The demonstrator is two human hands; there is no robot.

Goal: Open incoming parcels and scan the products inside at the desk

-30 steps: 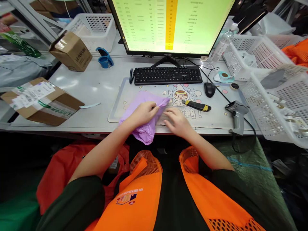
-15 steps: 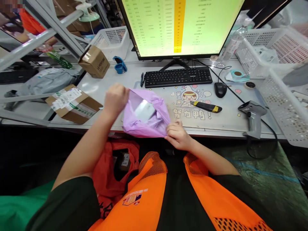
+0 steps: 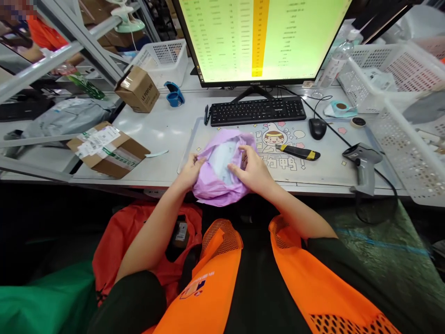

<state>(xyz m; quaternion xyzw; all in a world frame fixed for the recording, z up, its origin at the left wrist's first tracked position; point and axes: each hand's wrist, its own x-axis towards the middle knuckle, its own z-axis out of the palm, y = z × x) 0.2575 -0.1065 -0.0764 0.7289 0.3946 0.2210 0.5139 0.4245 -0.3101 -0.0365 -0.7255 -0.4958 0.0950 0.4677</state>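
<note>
A crumpled purple plastic bag [image 3: 222, 197] lies at the desk's front edge with its mouth open towards me. In it sits a pale bluish-white packet [image 3: 222, 160], whose exact kind I cannot make out. My left hand [image 3: 190, 171] pinches the bag's left rim between thumb and fingers. Reaching into the mouth from the right, my right hand [image 3: 255, 171] has its thumb on the packet and its fingers curled at the packet's right edge; some fingertips are hidden. To the right lies a black-and-yellow utility knife [image 3: 299, 152].
Behind the bag stand a keyboard [image 3: 257, 111], a mouse [image 3: 317, 128] and a monitor [image 3: 264, 41]. A barcode scanner [image 3: 363, 164] and white baskets [image 3: 399, 148] are at right. Two cardboard boxes [image 3: 107, 150] [image 3: 139, 90] and a blue tape dispenser [image 3: 174, 95] are at left.
My left hand has come down and right, still on the bag's rim. My right hand has moved from the bag's lower right corner up into its mouth, onto the packet. The bag has shifted right.
</note>
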